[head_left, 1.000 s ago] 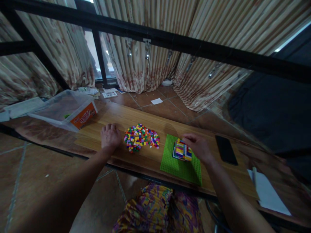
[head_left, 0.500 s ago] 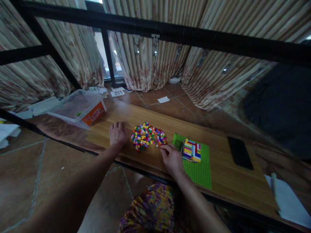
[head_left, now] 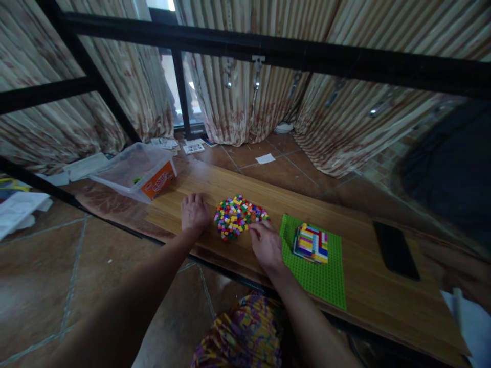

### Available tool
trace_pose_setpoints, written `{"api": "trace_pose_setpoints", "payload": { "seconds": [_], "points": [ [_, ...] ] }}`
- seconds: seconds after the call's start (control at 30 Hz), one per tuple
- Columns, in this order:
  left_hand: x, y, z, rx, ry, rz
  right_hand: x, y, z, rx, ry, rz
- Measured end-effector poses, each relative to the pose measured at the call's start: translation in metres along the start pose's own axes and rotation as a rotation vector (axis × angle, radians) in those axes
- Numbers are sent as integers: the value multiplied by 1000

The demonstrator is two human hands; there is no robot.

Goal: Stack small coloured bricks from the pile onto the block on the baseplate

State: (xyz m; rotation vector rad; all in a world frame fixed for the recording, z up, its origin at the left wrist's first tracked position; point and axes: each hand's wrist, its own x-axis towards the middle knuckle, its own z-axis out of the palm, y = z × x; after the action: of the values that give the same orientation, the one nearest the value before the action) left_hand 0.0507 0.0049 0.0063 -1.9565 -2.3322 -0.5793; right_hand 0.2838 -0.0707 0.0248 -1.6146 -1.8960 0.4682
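A loose pile of small, many-coloured toy bricks (head_left: 233, 213) lies on the wooden tabletop (head_left: 226, 255). My left hand (head_left: 195, 212) rests palm down on the wood just left of the pile, its fingers lying on the surface. At the pile's near right edge is my right hand (head_left: 267, 246), thumb and forefinger pinched together. Whatever sits between those fingertips is too small to make out. To the right of this hand, a green studded baseplate (head_left: 326, 283) carries a low block built of brick layers (head_left: 313, 243), with coloured strips on top.
A clear plastic box (head_left: 126, 168) with an orange label stands at the table's left end. A dark phone-like slab (head_left: 396, 250) lies on the right part. Beyond the table are a black metal frame (head_left: 245, 43), striped curtains (head_left: 230, 112) and a white paper (head_left: 265, 158) on the floor.
The camera view has shifted, so the scene sits further right. Relative to the table, my right hand has moved left, away from the baseplate and closer against the pile. My left hand stays put.
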Motion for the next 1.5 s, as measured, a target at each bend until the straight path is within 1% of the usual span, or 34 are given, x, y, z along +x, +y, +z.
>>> {"api": "trace_pose_setpoints", "payload": {
  "seconds": [0.13, 0.2, 0.27, 0.43, 0.7, 0.87, 1.1, 1.3, 1.4, 1.5],
  "points": [
    [0, 0, 1, 11, 12, -6, 4, 12, -15, -95, 53, 116],
    [0, 1, 1, 11, 11, -8, 11, 16, -20, -142, 50, 129],
    [0, 1, 0, 7, 5, -8, 18, 18, -22, -177, 22, 105],
    [0, 1, -1, 1, 2, -11, 28, 22, -17, -203, -60, 73],
    [0, 1, 0, -16, 0, -17, 25, 26, -16, -124, -112, 96],
    [-1, 1, 0, 7, 2, -14, 25, 26, -20, -164, -106, 115],
    [-1, 0, 0, 12, 10, -5, 29, 20, -19, -266, -122, 44],
    [-1, 0, 0, 42, 19, 2, 29, 18, -18, -282, -141, 51],
    [-1, 0, 1, 50, 25, -2, 28, 21, -17, -269, -120, 60],
    [-1, 1, 1, 55, 23, -5, 27, 25, -17, -217, -69, 61]
  ]
}}
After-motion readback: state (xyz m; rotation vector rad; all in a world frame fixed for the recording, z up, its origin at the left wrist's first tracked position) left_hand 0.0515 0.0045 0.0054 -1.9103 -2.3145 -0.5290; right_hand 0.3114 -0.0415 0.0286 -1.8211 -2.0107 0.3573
